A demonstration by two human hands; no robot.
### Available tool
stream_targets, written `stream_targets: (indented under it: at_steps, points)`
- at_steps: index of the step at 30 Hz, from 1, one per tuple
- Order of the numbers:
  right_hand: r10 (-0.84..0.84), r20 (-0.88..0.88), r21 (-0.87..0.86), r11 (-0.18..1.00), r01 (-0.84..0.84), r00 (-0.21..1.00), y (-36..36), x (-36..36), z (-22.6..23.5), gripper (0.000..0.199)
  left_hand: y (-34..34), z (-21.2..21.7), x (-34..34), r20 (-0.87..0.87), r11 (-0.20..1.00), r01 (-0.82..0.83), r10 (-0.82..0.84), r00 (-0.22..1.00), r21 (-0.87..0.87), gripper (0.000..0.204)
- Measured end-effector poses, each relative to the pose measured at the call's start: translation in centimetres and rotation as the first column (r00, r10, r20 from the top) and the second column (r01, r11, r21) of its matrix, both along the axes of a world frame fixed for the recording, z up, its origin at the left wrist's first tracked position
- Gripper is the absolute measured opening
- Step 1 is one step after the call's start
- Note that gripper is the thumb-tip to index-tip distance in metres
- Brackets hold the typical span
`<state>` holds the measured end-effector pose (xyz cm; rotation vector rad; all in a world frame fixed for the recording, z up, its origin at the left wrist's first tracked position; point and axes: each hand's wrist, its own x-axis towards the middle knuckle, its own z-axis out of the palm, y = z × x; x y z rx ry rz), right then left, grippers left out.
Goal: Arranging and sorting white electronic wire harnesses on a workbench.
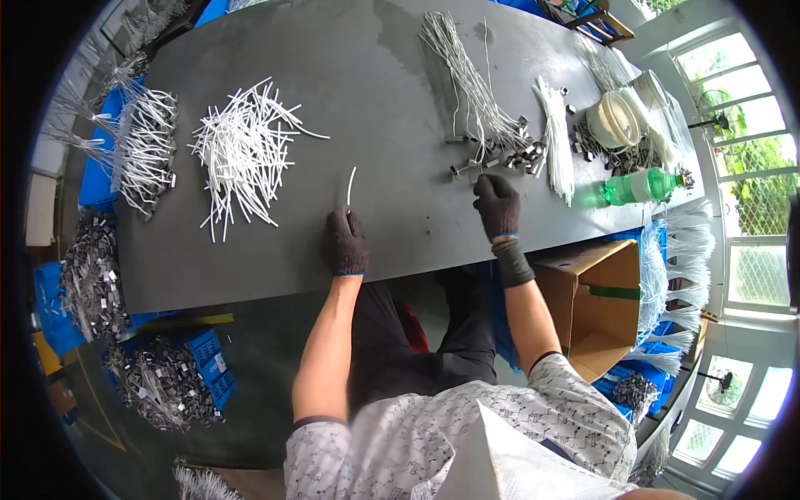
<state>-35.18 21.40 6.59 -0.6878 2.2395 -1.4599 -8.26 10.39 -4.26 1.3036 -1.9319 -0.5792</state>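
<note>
My left hand (346, 243), in a dark knitted glove, is closed around the lower end of a short white tube (352, 185), which points up from the fist. My right hand (498, 207), gloved the same way, has its fingers drawn together just below a bundle of thin grey wires (471, 87). Dark metal-looking clips (521, 154) sit at the near ends of these wires. Whatever the right fingers pinch is too small or hidden to make out. A loose pile of white tubes (246, 154) lies on the dark table (383, 100), left of my left hand.
Right of the wires lie a bundle of white strips (554, 142), a whitish tub (612, 121) and a green bottle (637, 187) on its side. An open cardboard box (596, 308) stands below the table's right edge. Wire bundles (146, 146) hang over a blue crate at left.
</note>
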Motion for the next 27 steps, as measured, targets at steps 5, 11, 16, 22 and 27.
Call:
stream_targets:
  at_steps: [5, 11, 16, 22, 27]
  points:
    - [-0.065, -0.605, 0.096, 0.983, 0.154, 0.793, -0.1, 0.2, -3.2, 0.036, -0.5, -1.5, 0.5, -0.043, 0.998, 0.018, -0.020, 0.999, -0.058, 0.018]
    - [0.259, -0.628, 0.519, 0.842, 0.147, 0.733, 0.0, -1.8, -5.4, 0.039, -0.2, -0.9, 0.1, -0.033, 0.993, 0.008, -0.012, 0.999, -0.119, 0.017]
    - [0.051, -0.453, 0.433, 0.885, 0.169, 0.890, 4.8, -0.2, -6.2, 0.035, -0.1, -0.8, 0.4, -0.067, 0.995, 0.002, -0.009, 0.998, -0.102, 0.018]
    - [-0.098, 0.097, 0.229, 0.971, 0.073, 0.991, 18.1, 5.9, -4.7, 0.025, 0.0, -1.1, 1.0, -0.156, 0.998, -0.028, 0.018, 0.988, -0.060, 0.018]
    - [0.212, -0.225, 0.793, 0.607, 0.053, 0.951, 36.2, 8.9, -7.6, 0.031, -0.7, -2.3, 0.8, -0.083, 0.997, -0.048, 0.043, 0.996, -0.058, 0.020]
